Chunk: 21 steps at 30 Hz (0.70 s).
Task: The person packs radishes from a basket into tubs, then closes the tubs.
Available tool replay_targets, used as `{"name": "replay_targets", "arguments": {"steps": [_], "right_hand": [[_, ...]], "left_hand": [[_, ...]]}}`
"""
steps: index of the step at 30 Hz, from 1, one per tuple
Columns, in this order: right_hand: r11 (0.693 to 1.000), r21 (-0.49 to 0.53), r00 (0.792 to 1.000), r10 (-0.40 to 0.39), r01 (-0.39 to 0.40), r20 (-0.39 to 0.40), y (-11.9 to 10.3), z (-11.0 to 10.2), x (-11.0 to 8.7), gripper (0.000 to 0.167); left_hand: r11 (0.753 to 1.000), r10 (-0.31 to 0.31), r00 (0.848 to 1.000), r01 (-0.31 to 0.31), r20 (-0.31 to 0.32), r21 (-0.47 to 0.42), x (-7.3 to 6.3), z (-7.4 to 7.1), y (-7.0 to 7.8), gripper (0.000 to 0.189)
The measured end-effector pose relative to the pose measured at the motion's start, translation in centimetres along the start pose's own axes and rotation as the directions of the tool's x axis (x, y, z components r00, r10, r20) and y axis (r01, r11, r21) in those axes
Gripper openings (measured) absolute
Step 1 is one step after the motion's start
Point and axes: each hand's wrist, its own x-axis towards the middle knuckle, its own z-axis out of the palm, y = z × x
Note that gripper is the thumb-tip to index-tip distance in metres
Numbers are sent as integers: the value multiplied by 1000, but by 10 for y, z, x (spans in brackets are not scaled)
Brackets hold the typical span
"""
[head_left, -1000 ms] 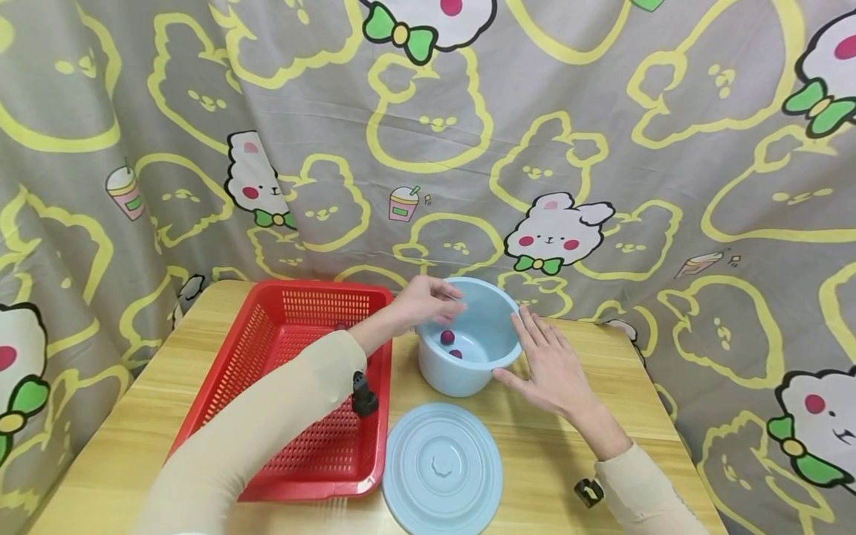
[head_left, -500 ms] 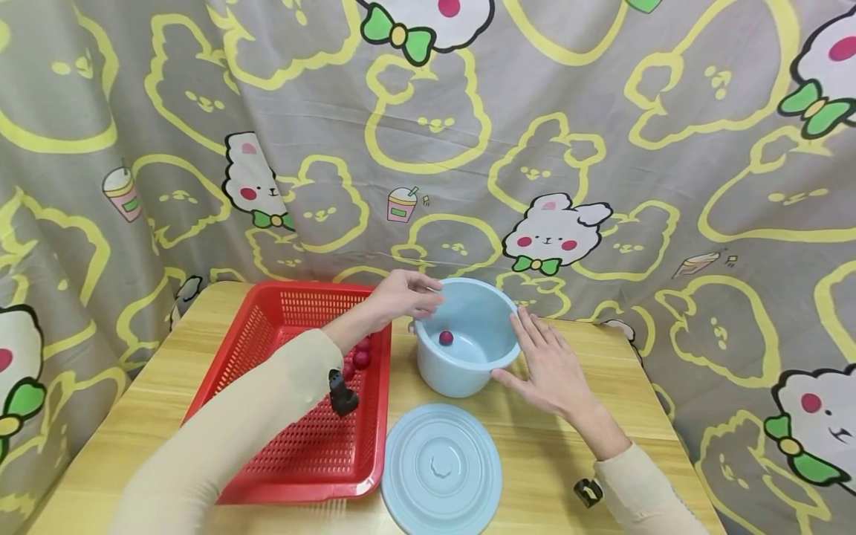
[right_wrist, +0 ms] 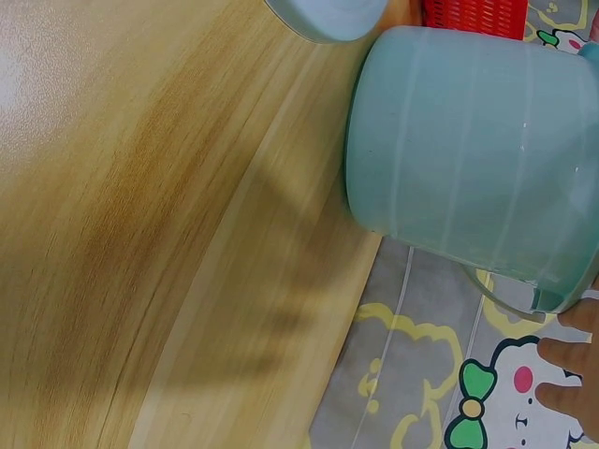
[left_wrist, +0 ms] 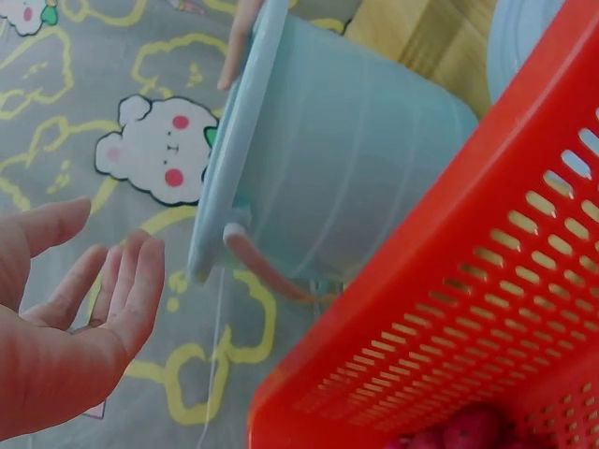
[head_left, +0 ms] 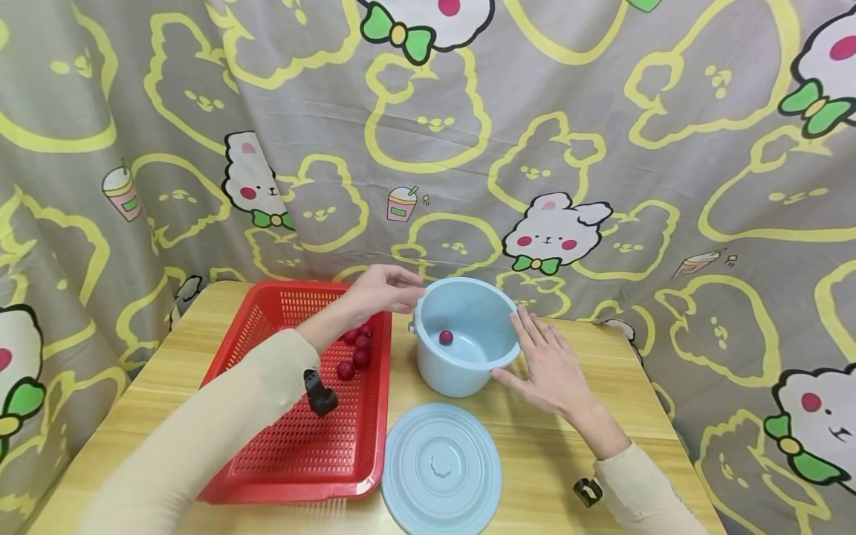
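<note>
A light blue bucket (head_left: 466, 349) stands on the table, with one dark red ball (head_left: 446, 337) visible inside. My left hand (head_left: 386, 289) hovers between the bucket and the red basket (head_left: 383, 416), fingers loosely bent and holding nothing. In the left wrist view that hand (left_wrist: 84, 327) is palm up, apart from the bucket (left_wrist: 346, 140). My right hand (head_left: 551, 364) lies along the bucket's right rim with straight fingers. Only its fingers (right_wrist: 566, 355) show in the right wrist view. Several dark red balls (head_left: 362, 360) are in the basket's right side.
A round light blue lid (head_left: 441, 469) lies on the wooden table (head_left: 542, 483) in front of the bucket. Patterned grey cloth (head_left: 461, 186) hangs behind the table. A handle (left_wrist: 267, 271) hangs at the bucket's side. The basket's raised wall stands close to the bucket's left.
My left hand has drawn left, out from over the bucket, uncovering more balls in the basket. A second ball seen low in the bucket is out of sight. My right hand stays put.
</note>
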Motion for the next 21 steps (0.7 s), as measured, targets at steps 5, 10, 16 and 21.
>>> {"name": "replay_targets", "arguments": {"steps": [5, 10, 16, 21], "right_hand": [[1000, 2, 1000, -1, 1, 1, 0, 0, 0, 104], [1000, 0, 1000, -1, 1, 2, 0, 0, 0, 103], [1000, 4, 1000, 0, 0, -4, 0, 0, 0, 104], [1000, 5, 1000, 1, -1, 1, -1, 0, 0, 104]], "left_hand": [[1000, -4, 1000, 4, -12, 21, -4, -10, -3, 44], [1000, -14, 999, 14, -33, 25, -9, -20, -7, 44], [999, -31, 999, 32, -42, 32, -15, -32, -17, 44], [995, -60, 996, 65, -69, 73, -21, -45, -25, 47]]}}
